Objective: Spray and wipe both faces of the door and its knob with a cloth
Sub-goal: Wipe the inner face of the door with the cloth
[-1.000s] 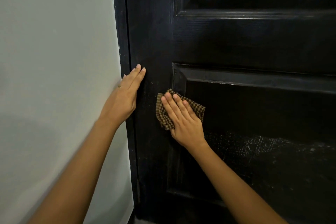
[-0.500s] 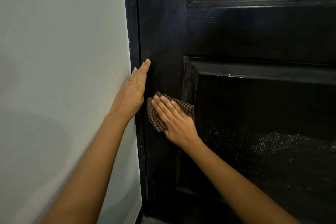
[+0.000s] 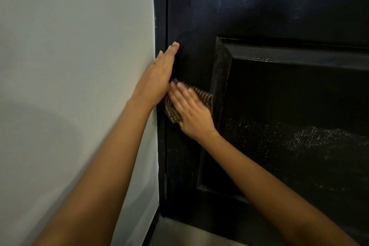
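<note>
A black panelled door (image 3: 259, 16) fills the right side of the view, with wet speckled patches on its lower recessed panel. My right hand (image 3: 189, 110) presses a brown checked cloth (image 3: 205, 97) flat against the door's left stile, fingers straight. My left hand (image 3: 159, 74) lies flat with straight fingers against the door's left edge by the frame, just above and left of the cloth. The knob is out of view, and so is any spray bottle.
A pale wall (image 3: 75, 66) takes up the left half, meeting the dark door frame (image 3: 159, 6). A strip of light floor (image 3: 179, 231) shows below the door's bottom edge.
My right hand has slid the cloth leftward across the stile until it nearly meets my left hand. The view has shifted, so the door sits further right in the picture.
</note>
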